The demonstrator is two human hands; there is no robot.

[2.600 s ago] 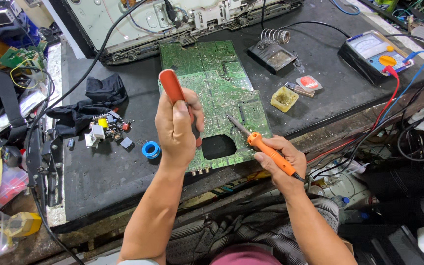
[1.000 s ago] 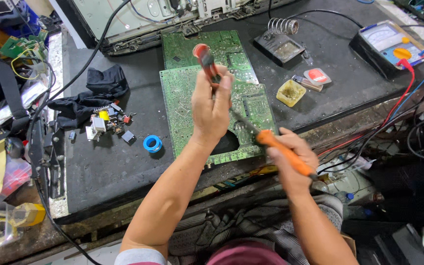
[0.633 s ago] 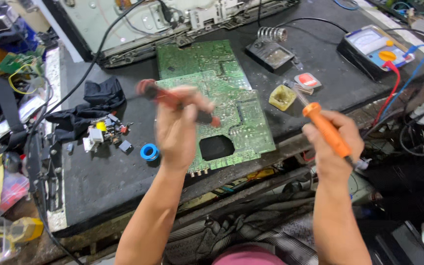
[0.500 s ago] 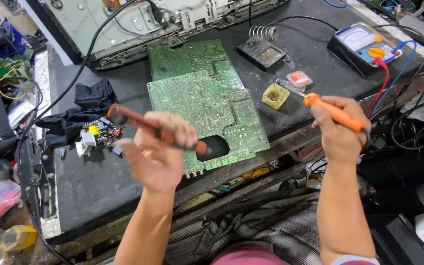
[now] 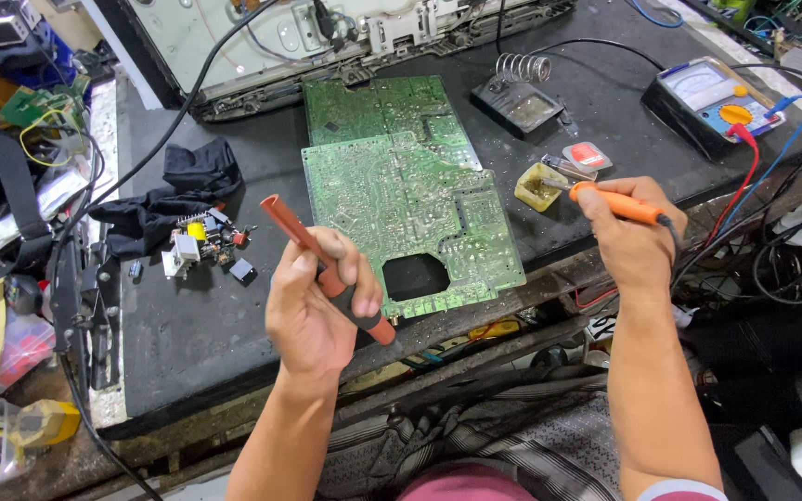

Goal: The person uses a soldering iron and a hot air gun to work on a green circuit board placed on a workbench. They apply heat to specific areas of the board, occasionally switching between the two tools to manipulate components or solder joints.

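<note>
Black workbench (image 5: 187,334) bears a green circuit board (image 5: 401,204) with a rectangular cutout.

The left hand (image 5: 313,311) grips a red desoldering pump (image 5: 327,269) slantwise, its black-and-red tip low and to the right, above the black tabletop (image 5: 187,343). The right hand (image 5: 633,237) holds an orange soldering iron (image 5: 610,202) with its metal tip reaching into a small yellow flux tin (image 5: 538,187). Between the hands lie two green circuit boards (image 5: 401,195), the nearer one with a dark rectangular cut-out. Beyond the tin sit a soldering stand (image 5: 517,97) and a meter (image 5: 712,97) with red and blue leads. A black cloth (image 5: 174,195) and loose components (image 5: 201,243) lie to the left.
</note>
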